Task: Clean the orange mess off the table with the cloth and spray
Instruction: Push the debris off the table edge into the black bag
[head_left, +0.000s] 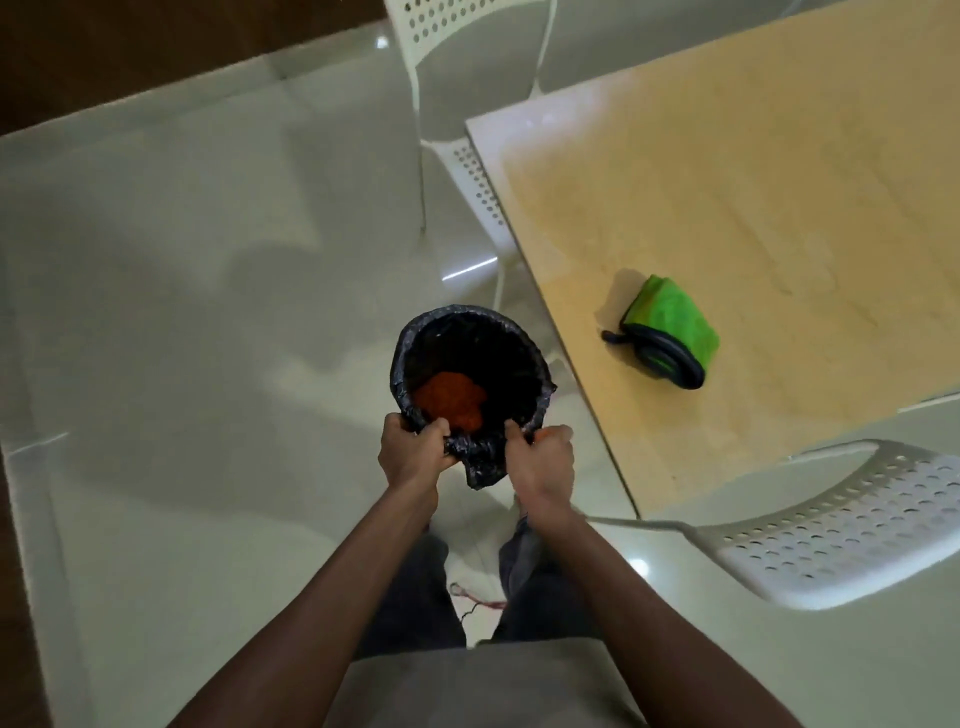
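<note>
From your head camera, your left hand (410, 449) and right hand (540, 457) each grip the near rim of the black-lined bin (470, 374), holding it open and steady; orange mess (451, 400) lies inside. The green cloth (670, 325) rests on the tabletop (753, 182), up right of your hands. No spray shows.

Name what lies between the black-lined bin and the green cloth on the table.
Head view: between the bin and the green cloth lie only a strip of glossy floor, the table edge and bare tabletop.
</note>
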